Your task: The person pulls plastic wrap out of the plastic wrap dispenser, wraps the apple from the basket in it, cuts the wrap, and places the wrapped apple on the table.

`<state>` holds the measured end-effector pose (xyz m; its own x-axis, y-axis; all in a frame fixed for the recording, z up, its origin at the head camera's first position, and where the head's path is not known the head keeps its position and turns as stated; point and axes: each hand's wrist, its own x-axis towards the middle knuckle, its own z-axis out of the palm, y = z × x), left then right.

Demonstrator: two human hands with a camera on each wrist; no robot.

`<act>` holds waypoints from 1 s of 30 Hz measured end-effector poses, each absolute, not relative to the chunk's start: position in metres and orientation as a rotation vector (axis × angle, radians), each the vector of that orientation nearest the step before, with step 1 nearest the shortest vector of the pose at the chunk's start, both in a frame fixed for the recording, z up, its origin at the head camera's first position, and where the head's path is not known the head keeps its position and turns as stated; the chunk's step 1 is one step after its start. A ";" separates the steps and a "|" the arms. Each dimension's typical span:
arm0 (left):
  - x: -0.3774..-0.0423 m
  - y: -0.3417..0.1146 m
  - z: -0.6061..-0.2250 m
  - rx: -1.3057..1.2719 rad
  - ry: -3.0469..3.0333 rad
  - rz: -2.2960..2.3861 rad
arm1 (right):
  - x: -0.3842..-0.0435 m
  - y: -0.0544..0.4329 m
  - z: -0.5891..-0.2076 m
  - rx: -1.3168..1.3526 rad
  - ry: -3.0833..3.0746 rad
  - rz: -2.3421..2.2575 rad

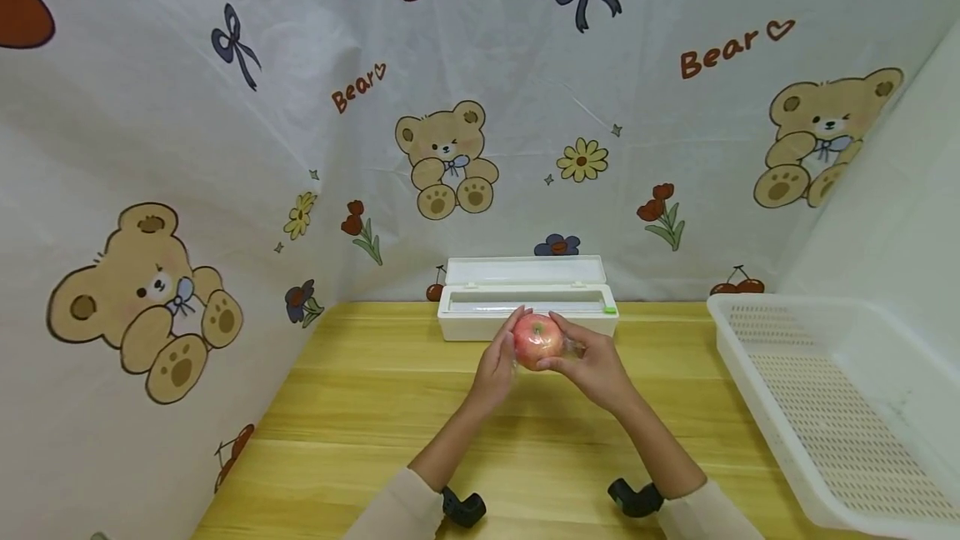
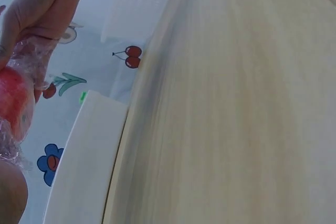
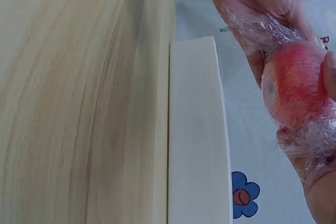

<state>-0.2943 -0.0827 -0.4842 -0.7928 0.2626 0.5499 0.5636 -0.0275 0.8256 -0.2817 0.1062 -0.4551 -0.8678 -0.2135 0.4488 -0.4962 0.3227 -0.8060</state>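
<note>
A red apple (image 1: 537,341) wrapped in clear cling film (image 3: 320,137) is held up between both hands, above the wooden table. My left hand (image 1: 495,363) holds its left side, with the fingers along the fruit. On the other side, my right hand (image 1: 596,363) grips it between thumb and fingers. Crinkled film bunches out at both ends of the apple (image 2: 14,100), against the palms. Just behind the hands stands a white cling film box (image 1: 480,327) with its lid (image 1: 525,271) raised and a green tab (image 1: 609,310) at its right end.
A white plastic basket (image 1: 750,390) with a perforated bottom stands on the right of the wooden table (image 1: 360,415). A white cloth (image 1: 517,65) printed with bears and flowers hangs behind and on the left. Black wrist mounts (image 1: 463,508) sit at both sleeves.
</note>
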 end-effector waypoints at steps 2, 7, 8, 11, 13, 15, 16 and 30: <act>-0.294 -0.081 -0.485 -0.844 -1.987 -1.894 | -0.284 0.106 -0.458 0.653 -2.324 1.579; -0.290 -0.077 -0.483 -0.779 -1.973 -1.909 | -0.285 0.106 -0.461 0.685 -2.289 1.603; -0.290 -0.077 -0.482 -0.774 -1.977 -1.915 | -0.285 0.106 -0.461 0.695 -2.285 1.598; -0.290 -0.078 -0.483 -0.778 -1.986 -1.926 | -0.284 0.105 -0.461 0.718 -2.279 1.579; -0.294 -0.078 -0.487 -0.793 -1.984 -1.917 | -0.284 0.105 -0.460 0.730 -2.277 1.564; -0.300 -0.078 -0.493 -0.805 -1.972 -1.900 | -0.284 0.104 -0.460 0.738 -2.271 1.554; -0.302 -0.077 -0.496 -0.807 -1.964 -1.891 | -0.284 0.104 -0.460 0.742 -2.266 1.548; -0.305 -0.074 -0.510 -0.710 -1.917 -1.923 | -0.282 0.097 -0.467 0.740 -2.216 1.539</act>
<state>-0.3050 -0.0745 -0.5097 -0.8201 0.1106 0.5614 0.5610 -0.0373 0.8270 -0.2825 0.0967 -0.4673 -0.8056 -0.2215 0.5495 -0.5923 0.2766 -0.7567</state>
